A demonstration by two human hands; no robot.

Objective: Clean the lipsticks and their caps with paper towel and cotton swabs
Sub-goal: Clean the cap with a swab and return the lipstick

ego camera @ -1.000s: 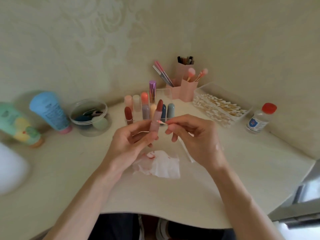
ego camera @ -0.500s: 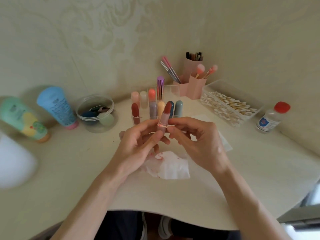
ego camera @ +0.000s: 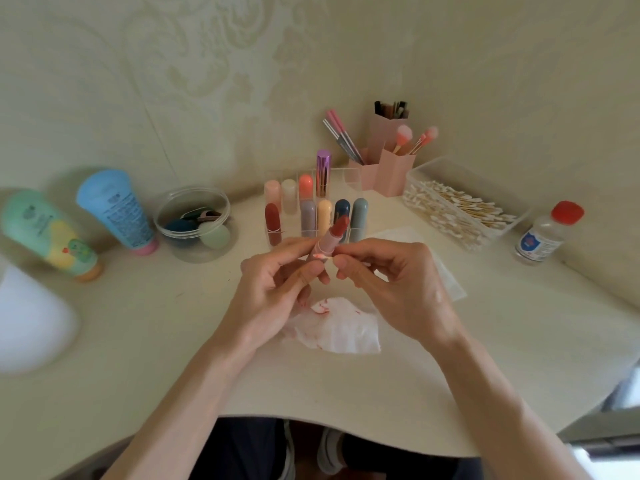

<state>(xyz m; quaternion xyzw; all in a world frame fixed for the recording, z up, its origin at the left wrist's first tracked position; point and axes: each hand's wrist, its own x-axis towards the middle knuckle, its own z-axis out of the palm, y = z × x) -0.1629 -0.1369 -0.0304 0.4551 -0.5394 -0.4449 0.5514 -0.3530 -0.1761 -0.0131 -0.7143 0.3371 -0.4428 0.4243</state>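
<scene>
Red-stained white paper towel [ego camera: 337,329]; dark-red lipstick [ego camera: 337,227]

The left hand [ego camera: 277,285] holds an open lipstick [ego camera: 330,240] tilted; the right hand [ego camera: 391,282] pinches a cotton swab [ego camera: 322,257] against its tube, above a stained paper towel [ego camera: 336,327] near the table's [ego camera: 138,341] front edge.

Held lipstick [ego camera: 327,241] case is looking like matt plastic. Purple tube [ego camera: 323,173] is showing a glossy metallic sheen. Crumpled paper towel [ego camera: 341,329] is looking soft. Clear plastic box [ego camera: 450,174] is holding wooden-stick cotton swabs [ego camera: 460,209].
</scene>
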